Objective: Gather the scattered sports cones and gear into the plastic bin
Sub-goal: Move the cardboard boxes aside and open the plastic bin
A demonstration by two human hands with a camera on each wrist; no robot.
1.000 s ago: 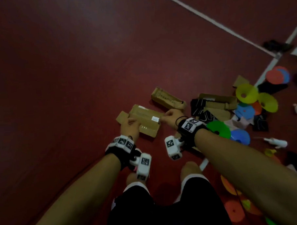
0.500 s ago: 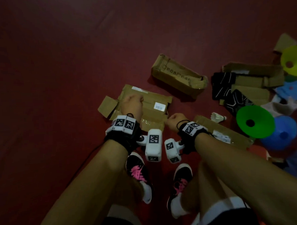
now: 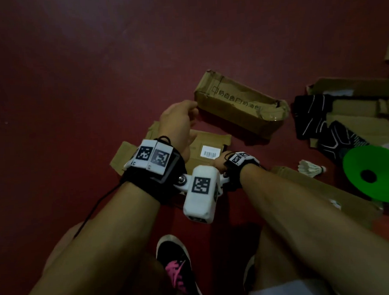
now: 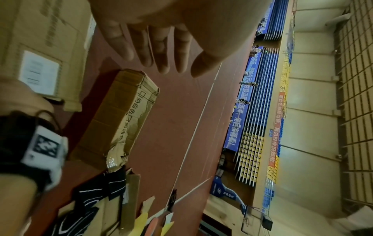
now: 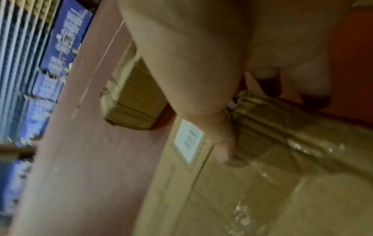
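My left hand (image 3: 193, 108) hovers with straight fingers (image 4: 161, 60) just left of a long, crumpled cardboard box (image 3: 238, 109) (image 4: 121, 115) and holds nothing. The right hand (image 3: 220, 163) pinches the near right edge of a flattened cardboard piece (image 3: 208, 144) that bears a white barcode label; its thumb (image 5: 222, 143) lies on top of the flattened cardboard piece (image 5: 222, 199). A green disc cone (image 3: 373, 173) and a white shuttlecock (image 3: 310, 168) lie on the red floor to the right. No plastic bin shows.
Black sports gear with white lines (image 3: 314, 115) lies on more flattened cardboard (image 3: 360, 88) at the right. Another cardboard strip (image 3: 320, 191) runs under my right forearm. My shoes (image 3: 176, 259) stand below the hands. Bare red floor (image 3: 86, 85) spreads to the left and far side.
My left hand has let go of the flattened cardboard and moved up and right, to the end of the long box. The right hand stays on the flattened piece. The view has come closer.
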